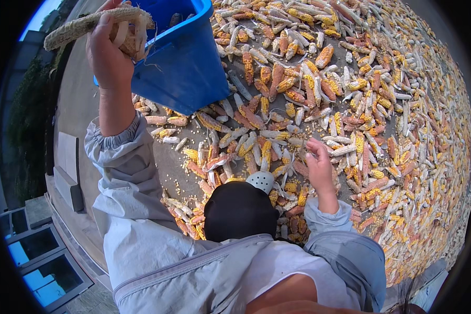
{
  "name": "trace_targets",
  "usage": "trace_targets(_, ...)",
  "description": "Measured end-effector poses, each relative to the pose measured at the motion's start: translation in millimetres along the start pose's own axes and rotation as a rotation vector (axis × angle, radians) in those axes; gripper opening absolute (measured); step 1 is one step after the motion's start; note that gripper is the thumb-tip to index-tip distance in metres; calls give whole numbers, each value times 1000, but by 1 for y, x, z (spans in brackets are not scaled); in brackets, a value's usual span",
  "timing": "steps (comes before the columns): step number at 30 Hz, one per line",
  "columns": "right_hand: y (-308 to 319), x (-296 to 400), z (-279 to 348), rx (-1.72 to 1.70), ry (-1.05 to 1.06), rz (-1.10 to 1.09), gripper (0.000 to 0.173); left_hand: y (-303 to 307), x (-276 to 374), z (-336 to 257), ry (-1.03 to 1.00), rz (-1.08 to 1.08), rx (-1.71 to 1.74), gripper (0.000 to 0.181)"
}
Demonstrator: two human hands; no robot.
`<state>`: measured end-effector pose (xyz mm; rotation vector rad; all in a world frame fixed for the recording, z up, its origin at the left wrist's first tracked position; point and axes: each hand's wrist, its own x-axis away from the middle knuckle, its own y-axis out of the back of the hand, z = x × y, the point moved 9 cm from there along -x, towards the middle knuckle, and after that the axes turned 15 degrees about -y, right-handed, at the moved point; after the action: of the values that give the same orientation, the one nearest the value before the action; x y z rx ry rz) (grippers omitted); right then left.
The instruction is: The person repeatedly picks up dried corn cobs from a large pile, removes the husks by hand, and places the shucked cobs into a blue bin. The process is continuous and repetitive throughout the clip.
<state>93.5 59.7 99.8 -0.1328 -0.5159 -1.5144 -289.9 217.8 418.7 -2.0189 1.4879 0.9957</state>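
My left hand [110, 55] is raised at the upper left, closed around a bare corn cob [82, 28] and another cob piece with dry husk strips. It is beside the rim of a blue plastic bin [180, 78], inside which a few dark cobs partly show. My right hand [320, 167] hovers low over the corn cobs, right of the centre, fingers curled with the thumb and forefinger near a thin grayish cob or husk [303, 151]; whether it grips this is unclear. Around it lie partly shelled cobs, some with yellow kernels [266, 155].
Corn cobs [408, 165] spread thickly over the concrete ground [172, 165], with loose kernels among them. A perforated light shoe [261, 180] shows beyond my dark-covered knee. Stone blocks [68, 172] and a windowed building [51, 263] stand at the left.
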Motion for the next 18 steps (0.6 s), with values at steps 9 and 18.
trace_targets(9,-21,1,-10,-144,-35,146,25,128,-120,75,-174,404,-995,35)
trace_targets(18,7,10,-54,-79,-212,34,24,-151,207,23,-175,876,-193,33)
